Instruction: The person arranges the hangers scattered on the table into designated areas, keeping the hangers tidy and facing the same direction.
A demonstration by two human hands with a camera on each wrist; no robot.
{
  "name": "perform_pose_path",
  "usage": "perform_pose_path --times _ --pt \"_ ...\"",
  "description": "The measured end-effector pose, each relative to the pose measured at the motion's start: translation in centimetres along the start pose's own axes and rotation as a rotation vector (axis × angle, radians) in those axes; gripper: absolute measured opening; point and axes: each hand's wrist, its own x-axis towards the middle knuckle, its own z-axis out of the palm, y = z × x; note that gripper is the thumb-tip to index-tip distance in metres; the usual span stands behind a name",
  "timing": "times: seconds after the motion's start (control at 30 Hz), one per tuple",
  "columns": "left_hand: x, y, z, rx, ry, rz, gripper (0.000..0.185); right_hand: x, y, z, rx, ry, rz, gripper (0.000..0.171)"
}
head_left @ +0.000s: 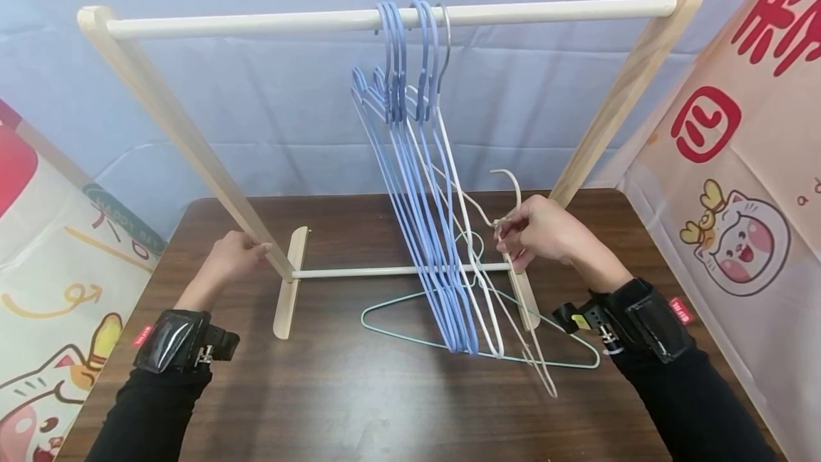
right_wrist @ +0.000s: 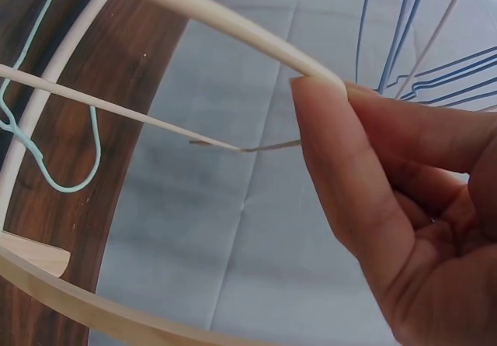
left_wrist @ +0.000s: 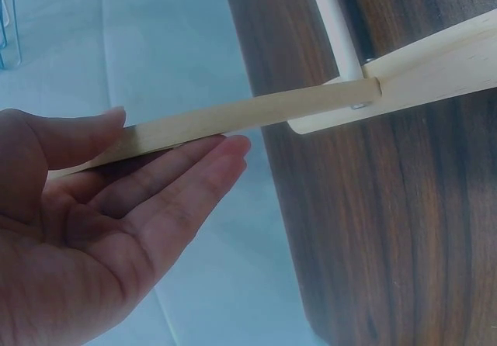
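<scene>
My left hand [head_left: 227,262] holds the left wooden post [head_left: 192,155] of a small clothes rack low down; the left wrist view shows thumb and fingers on either side of it. My right hand [head_left: 545,230] pinches a cream clothes hanger [right_wrist: 233,22] just below its hook. That hook [head_left: 509,175] points up, detached from the rail, and the hanger's body slants down toward the table. Beside it, several blue hangers [head_left: 420,234] and a white hanger [head_left: 452,162] with a metal hook hang from the white rail [head_left: 545,11].
A mint-green hanger [head_left: 364,319] lies on the brown wooden table [head_left: 321,405], under the hanging ones. The rack's lower white bar [head_left: 359,272] joins its two wooden feet [head_left: 290,305]. A blue cloth backdrop [head_left: 269,105] stands behind, with printed cloths at both sides.
</scene>
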Motion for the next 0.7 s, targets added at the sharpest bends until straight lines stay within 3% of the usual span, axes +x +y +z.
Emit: perform_pose_path --times 0.7 --pt "0.3 -0.4 0.1 0.011 0.019 0.01 0.038 -0.4 -2.1 -0.9 -0.057 0.043 -0.03 0.014"
